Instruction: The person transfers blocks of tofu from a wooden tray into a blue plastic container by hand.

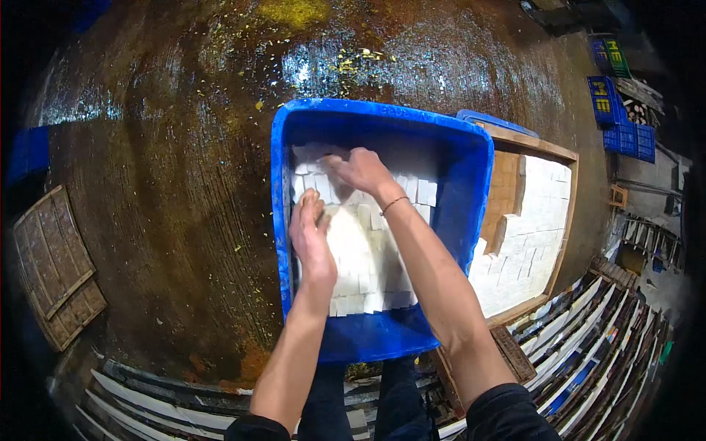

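A deep blue plastic tub (278,191) stands in front of me, with rows of white rectangular blocks that look like tofu (360,242) inside. My right hand (362,173) reaches in near the far left corner. Its fingers are curled downward, and what lies under them is blurred. Along the left wall of the tub, my left hand (312,231) is held edge-on, its fingers loosely curved and thumb apart, beside the blocks. Between both hands a pale block surface shows, smeared by motion. A thin bracelet circles my right wrist.
Right of the tub, a wooden-framed tray (566,228) holds more white cut blocks; part of its brown base shows. Slatted racks (588,345) lie at lower right. A wooden board (59,264) is at far left. The floor (184,147) looks wet, with yellowish scraps. Blue crates (625,136) stand at right.
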A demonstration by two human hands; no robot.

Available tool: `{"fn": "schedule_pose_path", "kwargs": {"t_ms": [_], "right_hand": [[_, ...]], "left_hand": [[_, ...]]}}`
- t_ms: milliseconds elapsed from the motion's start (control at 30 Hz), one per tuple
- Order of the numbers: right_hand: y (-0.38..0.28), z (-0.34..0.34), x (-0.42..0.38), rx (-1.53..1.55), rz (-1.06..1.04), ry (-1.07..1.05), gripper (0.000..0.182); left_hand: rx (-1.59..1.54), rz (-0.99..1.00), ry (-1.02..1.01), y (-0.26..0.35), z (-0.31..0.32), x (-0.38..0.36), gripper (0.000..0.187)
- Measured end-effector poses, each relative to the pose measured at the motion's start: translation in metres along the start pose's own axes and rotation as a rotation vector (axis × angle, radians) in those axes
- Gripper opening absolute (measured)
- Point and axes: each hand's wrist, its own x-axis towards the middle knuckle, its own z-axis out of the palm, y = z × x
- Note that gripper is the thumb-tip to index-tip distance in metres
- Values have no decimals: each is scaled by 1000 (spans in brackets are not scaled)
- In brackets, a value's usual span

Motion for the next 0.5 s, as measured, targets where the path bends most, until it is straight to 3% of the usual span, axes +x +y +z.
{"fn": "schedule_pose_path", "kwargs": {"t_ms": [67,100,133,167,200,267,300,333,367,400,500], "right_hand": [[14,-13,6,55,-7,-121,53],[36,-3,24,207,-53,-223,47],[47,1,32,361,-101,-322,41],[36,-17,17,198,-167,-151,31],[39,-21,15,207,-163,-143,31],[55,-34,11,506,-58,-370,27],[50,-54,-10,389,-65,-246,36],[69,-53,-20,347,-333,-65,51],[72,-78,-52,375,-478,51,53],[66,-117,-93,443,-452,143,45],[132,-192,-141,285,-419,458,33]], "left_hand": [[334,197,-15,9,5,9,52],[358,324,-2,4,10,21,45],[364,330,-6,11,22,31,45],[653,560,-12,19,36,42,41],[940,789,-20,24,49,53,38],[1449,726,-11,18,75,78,37],[1645,649,-73,12,83,86,39],[1762,582,-139,-3,85,101,38],[1849,586,-218,-10,86,104,39],[1936,592,-298,-18,85,107,40],[2099,602,-212,-40,71,133,41]]}}
